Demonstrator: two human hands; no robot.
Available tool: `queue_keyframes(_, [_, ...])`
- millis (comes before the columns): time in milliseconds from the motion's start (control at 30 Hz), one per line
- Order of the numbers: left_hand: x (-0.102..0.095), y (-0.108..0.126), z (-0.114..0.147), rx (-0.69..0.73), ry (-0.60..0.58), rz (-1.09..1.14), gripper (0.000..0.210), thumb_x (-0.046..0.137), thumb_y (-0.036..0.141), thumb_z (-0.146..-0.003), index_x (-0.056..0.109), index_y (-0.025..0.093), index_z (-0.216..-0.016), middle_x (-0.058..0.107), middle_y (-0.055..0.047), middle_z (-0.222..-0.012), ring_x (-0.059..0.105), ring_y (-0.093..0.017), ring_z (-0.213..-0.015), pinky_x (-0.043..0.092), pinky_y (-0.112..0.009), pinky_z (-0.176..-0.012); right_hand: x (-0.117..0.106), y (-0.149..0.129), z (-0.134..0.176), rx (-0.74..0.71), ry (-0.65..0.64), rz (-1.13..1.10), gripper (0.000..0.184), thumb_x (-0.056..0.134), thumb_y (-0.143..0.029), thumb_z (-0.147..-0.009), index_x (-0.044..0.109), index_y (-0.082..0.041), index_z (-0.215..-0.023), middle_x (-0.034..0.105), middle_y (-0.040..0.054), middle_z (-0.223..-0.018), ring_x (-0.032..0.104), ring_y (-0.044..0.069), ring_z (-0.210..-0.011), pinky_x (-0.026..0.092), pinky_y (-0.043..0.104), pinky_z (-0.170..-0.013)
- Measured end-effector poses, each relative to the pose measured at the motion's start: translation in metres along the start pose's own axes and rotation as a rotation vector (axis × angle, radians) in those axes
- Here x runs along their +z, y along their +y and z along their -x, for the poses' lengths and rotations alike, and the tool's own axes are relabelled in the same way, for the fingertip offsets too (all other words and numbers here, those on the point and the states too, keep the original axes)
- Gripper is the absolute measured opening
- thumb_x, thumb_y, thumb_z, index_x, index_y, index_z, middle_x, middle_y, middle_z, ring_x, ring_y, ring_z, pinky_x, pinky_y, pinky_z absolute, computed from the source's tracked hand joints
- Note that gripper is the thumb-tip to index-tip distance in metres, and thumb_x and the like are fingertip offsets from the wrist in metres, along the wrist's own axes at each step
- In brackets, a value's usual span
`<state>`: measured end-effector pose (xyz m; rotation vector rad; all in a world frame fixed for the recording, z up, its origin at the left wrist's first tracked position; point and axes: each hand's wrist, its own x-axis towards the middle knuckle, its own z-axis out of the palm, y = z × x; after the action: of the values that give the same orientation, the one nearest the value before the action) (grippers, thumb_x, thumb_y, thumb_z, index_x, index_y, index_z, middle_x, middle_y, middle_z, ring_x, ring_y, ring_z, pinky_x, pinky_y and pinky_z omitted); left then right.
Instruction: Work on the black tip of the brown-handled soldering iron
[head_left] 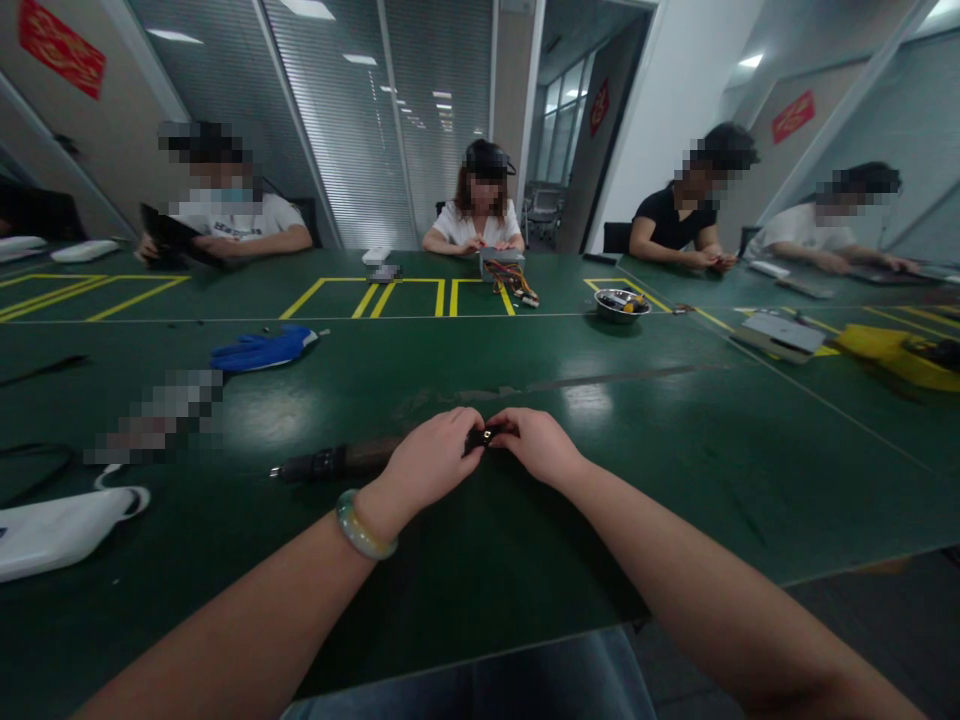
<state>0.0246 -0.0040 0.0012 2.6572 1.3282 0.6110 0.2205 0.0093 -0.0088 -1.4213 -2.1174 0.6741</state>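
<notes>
Between my two hands is a small black part with a bright metallic spot at its right end; its kind is too small to make out. My left hand, with a pale green bangle at the wrist, is closed around the part's left side. Pinched fingers of my right hand meet it at the metallic end. Just behind my left forearm lies a dark electric screwdriver, its tip pointing left and its other end hidden by my left hand.
A blue glove lies ahead to the left, and a white power bank-like device with a cable sits near left. Farther off are a metal bowl of small items, a silver box with wires, and a yellow cloth-like item. Several people sit opposite.
</notes>
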Motion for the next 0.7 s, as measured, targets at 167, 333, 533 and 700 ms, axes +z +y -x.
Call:
queue_keyframes(167, [0.0,-0.001,0.0,-0.002,0.002,-0.002,0.019,0.058,0.025,-0.085,0.056,0.022,-0.103,0.062,-0.005,-0.102,0.06,-0.022,-0.095,0.049,-0.038,-0.083,-0.002,0.002,0.0,0.002,-0.045,-0.062,0.029,0.068,-0.018,-0.082,0.068,-0.023,-0.11,0.069,-0.0013,-0.092,0.063,0.013,-0.082,0.045,0.024,-0.075])
queue_keyframes(333, [-0.001,0.001,0.0,0.014,0.004,-0.007,0.02,0.056,0.024,-0.086,0.056,0.021,-0.106,0.063,-0.005,-0.103,0.06,-0.022,-0.096,0.049,-0.038,-0.085,-0.003,0.004,-0.001,0.004,-0.038,-0.032,0.027,0.068,-0.018,-0.081,0.068,-0.023,-0.108,0.069,-0.0019,-0.088,0.062,0.013,-0.079,0.045,0.024,-0.072])
queue_keyframes(533, [-0.004,0.006,0.0,0.048,0.059,-0.005,0.025,0.059,0.023,-0.084,0.055,0.02,-0.109,0.062,-0.007,-0.107,0.059,-0.024,-0.1,0.048,-0.041,-0.09,0.004,-0.001,0.001,-0.002,0.044,0.095,0.02,0.066,-0.019,-0.083,0.069,-0.022,-0.103,0.069,0.0003,-0.095,0.063,0.015,-0.087,0.045,0.025,-0.078])
queue_keyframes(700, [-0.015,0.015,0.004,0.119,0.153,0.032,0.027,0.056,0.02,-0.086,0.055,0.021,-0.113,0.062,-0.006,-0.116,0.056,-0.023,-0.111,0.042,-0.043,-0.102,0.004,-0.004,-0.002,0.061,0.09,0.195,0.014,0.065,-0.025,-0.085,0.071,-0.022,-0.097,0.07,0.0019,-0.094,0.064,0.018,-0.087,0.045,0.026,-0.075])
